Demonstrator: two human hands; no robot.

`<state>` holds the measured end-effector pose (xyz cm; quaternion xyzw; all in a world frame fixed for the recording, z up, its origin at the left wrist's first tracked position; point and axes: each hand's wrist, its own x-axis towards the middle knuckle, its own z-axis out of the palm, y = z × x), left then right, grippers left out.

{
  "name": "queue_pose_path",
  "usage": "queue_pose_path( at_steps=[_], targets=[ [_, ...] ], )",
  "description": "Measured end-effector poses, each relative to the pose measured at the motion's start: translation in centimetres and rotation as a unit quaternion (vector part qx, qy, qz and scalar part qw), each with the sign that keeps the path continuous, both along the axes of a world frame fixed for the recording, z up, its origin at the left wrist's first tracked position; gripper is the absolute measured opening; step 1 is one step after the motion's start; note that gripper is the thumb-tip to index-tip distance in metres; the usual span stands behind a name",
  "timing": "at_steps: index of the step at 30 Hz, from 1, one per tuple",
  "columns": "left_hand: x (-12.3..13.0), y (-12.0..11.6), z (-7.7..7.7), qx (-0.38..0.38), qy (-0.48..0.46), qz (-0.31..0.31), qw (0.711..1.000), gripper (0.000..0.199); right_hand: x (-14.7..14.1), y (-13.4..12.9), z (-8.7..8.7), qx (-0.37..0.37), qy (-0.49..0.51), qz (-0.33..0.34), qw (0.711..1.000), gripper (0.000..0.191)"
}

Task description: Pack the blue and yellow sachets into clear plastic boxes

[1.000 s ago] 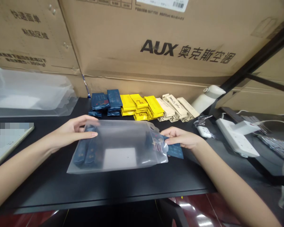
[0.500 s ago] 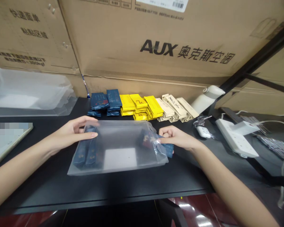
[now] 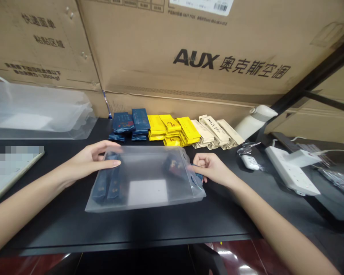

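Observation:
A frosted clear bag (image 3: 149, 194) lies on the black table, its opening on the right. Through its left part show two dark blue packets (image 3: 114, 181), side by side. My left hand (image 3: 103, 158) grips the bag's upper left edge between thumb and fingers. At the opening, my right hand (image 3: 205, 168) has its fingers closed on another dark blue packet (image 3: 174, 165), most of which is inside the bag and seen through the plastic. Behind the bag stand stacks of blue packets (image 3: 140, 120), yellow packets (image 3: 187, 130) and beige packets (image 3: 215, 131).
More frosted bags (image 3: 40, 110) lie at the back left, above a tablet-like object (image 3: 14, 172). At the right are a white bottle (image 3: 253, 122), a small white case (image 3: 250, 162) and a power strip (image 3: 292, 172) with cables. Large cardboard boxes (image 3: 132, 49) rise behind.
My right hand's blue packet has moved left, deeper into the bag, and less of it sticks out. My left hand keeps its grip. The whole view has shifted slightly.

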<state>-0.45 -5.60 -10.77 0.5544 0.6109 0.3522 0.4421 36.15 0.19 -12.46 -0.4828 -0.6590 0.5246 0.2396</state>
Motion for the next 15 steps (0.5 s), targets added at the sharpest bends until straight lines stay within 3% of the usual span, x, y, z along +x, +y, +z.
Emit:
queue_pose_path(
  at_steps=[4, 9, 15],
  targets=[
    [-0.3, 0.2, -0.1, -0.012, -0.002, -0.006, 1.000, 0.060, -0.3, -0.2, 0.5, -0.107, 0.076, -0.016, 0.991, 0.036],
    [-0.2, 0.1, -0.1, -0.004, -0.013, -0.007, 1.000, 0.058, 0.5, 0.0, 1.3, -0.100, 0.058, 0.015, 0.993, 0.033],
    [0.1, 0.0, -0.4, 0.017, -0.004, 0.016, 1.000, 0.056, 1.6, 0.7, 1.3, -0.252, 0.093, 0.078, 0.960, 0.038]
  ],
)
